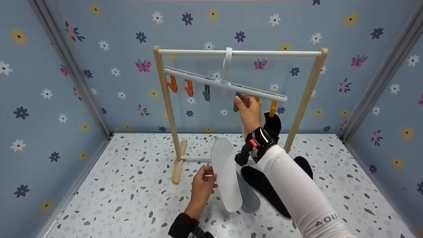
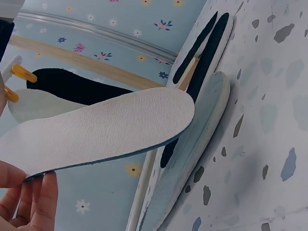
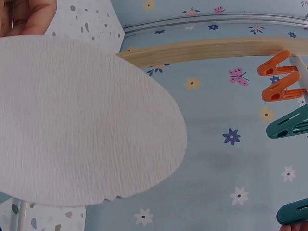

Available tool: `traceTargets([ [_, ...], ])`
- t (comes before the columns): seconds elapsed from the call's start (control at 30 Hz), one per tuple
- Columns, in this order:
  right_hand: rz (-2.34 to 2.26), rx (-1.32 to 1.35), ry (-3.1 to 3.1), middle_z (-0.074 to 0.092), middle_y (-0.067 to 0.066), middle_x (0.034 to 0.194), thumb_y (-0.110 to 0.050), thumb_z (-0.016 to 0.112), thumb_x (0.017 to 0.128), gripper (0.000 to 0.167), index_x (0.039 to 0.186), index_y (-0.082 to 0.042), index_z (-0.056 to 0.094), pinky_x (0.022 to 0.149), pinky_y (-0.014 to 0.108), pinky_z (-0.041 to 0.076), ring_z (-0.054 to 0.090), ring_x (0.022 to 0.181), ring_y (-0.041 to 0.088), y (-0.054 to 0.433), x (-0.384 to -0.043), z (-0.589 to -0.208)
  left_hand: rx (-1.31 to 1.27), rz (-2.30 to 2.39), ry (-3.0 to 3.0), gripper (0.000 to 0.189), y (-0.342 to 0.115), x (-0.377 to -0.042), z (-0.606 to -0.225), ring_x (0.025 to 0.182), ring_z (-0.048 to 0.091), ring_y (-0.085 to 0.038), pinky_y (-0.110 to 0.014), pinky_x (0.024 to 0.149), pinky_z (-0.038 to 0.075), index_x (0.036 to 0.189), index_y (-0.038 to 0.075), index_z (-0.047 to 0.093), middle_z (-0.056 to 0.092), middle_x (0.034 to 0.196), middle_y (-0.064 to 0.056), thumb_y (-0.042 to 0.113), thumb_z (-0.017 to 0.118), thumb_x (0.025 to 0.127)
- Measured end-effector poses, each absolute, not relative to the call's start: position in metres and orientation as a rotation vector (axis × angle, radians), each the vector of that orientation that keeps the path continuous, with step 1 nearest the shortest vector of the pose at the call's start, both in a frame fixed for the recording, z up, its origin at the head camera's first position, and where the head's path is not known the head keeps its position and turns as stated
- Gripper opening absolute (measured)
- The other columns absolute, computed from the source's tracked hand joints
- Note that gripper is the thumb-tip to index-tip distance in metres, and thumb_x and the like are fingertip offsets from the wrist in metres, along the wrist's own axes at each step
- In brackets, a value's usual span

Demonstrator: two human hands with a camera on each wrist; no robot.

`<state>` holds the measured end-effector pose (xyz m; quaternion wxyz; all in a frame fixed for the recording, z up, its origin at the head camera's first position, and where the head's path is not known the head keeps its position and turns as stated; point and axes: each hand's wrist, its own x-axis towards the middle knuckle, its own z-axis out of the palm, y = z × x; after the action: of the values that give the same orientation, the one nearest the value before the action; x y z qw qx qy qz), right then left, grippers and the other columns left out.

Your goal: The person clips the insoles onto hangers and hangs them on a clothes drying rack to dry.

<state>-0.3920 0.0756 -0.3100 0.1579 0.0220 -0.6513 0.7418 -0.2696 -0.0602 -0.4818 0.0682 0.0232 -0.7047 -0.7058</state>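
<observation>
Flowered blue walls (image 1: 119, 49) wrap round a speckled white floor (image 1: 132, 198), and on it stands a wooden rack (image 1: 169, 109) with a white top bar. Starting at the left, two orange clips (image 1: 188, 89) dangle from the slanting white hanger (image 1: 198, 78), then a green clip (image 1: 206, 93), jaws facing down. Below them, here's the left hand (image 1: 202, 182), thumb and fingers pinching the long left edge of a white insole (image 1: 226, 175). That insole stands up steeply, most of it to the right of the hand, its upper end reaching above the fingers and its lower end dropping below them. Just behind it, a grey-blue insole (image 1: 251, 198) lies on the floor. Up at the hanger, the right hand (image 1: 250, 110) grips a second green clip (image 1: 236, 104), well above the white insole's top, the two clearly apart. Further right, yellow clips (image 1: 273, 108) hold a hanging pair: a pale insole (image 2: 43, 107), partly hidden, and a black insole (image 1: 273, 124). And beneath the right forearm, black insoles (image 1: 264, 186) rest on the floor, partly covered by the sleeve (image 1: 297, 188).
</observation>
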Motion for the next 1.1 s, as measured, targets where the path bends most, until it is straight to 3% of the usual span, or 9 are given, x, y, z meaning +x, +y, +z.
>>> traceTargets([
  [0.23,2.134,0.048,-1.837,0.056,0.004,0.091,-0.011,0.061,0.092,0.021,0.107,0.003,0.057,0.07,0.02,0.042,0.051,0.082,0.01,0.076,-0.39,-0.307,-0.019,-2.153,-2.1,0.027,-0.056,-0.272,-0.474,0.084,0.058,-0.017,-0.036,0.074,0.055,0.117,-0.001,0.054,0.056,0.105,-0.012,0.011,0.057,0.092],
  [0.57,2.055,0.008,-1.854,0.057,0.005,0.09,-0.011,0.063,0.09,0.02,0.103,0.004,0.058,0.065,0.018,0.04,0.05,0.079,0.009,0.08,-0.39,-0.304,-0.026,-2.175,-2.097,0.026,-0.05,-0.275,-0.469,0.085,0.058,-0.017,-0.031,0.071,0.054,0.114,0.0,0.056,0.057,0.105,-0.012,0.011,0.057,0.091],
  [0.9,2.015,-0.013,-1.805,0.057,0.001,0.081,-0.01,0.066,0.088,0.015,0.095,0.003,0.061,0.062,0.018,0.04,0.05,0.072,0.008,0.08,-0.392,-0.305,-0.006,-2.188,-2.093,0.024,-0.044,-0.28,-0.455,0.083,0.058,-0.016,-0.039,0.074,0.053,0.113,-0.002,0.057,0.058,0.102,-0.012,0.007,0.057,0.091],
  [1.1,1.995,-0.035,-1.822,0.056,0.001,0.081,-0.011,0.067,0.088,0.015,0.094,0.002,0.061,0.063,0.019,0.039,0.049,0.073,0.009,0.082,-0.393,-0.303,-0.004,-2.219,-2.063,0.024,-0.041,-0.29,-0.455,0.081,0.059,-0.014,-0.037,0.072,0.054,0.113,-0.002,0.056,0.056,0.102,-0.011,0.005,0.057,0.091],
])
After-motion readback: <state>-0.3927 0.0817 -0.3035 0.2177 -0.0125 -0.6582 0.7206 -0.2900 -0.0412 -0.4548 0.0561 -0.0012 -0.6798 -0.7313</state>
